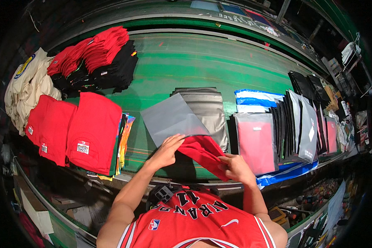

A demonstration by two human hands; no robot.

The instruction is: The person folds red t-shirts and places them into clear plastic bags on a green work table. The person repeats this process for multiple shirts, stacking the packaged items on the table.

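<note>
My left hand grips the open edge of a frosted plastic bag. A folded red T-shirt enters the bag's mouth at one end, and only a short part of it shows through the film. My right hand pinches the shirt's near end, just above the table's front edge. Under the bag lies a stack of grey plastic bags. To the left are folded red T-shirts with neck labels, on top of other coloured garments.
Red shirts and black shirts are piled at the back left, beside cream garments. At right, a bagged red garment leans near a row of packed bags. Blue-and-white plastic lies behind. The table is green.
</note>
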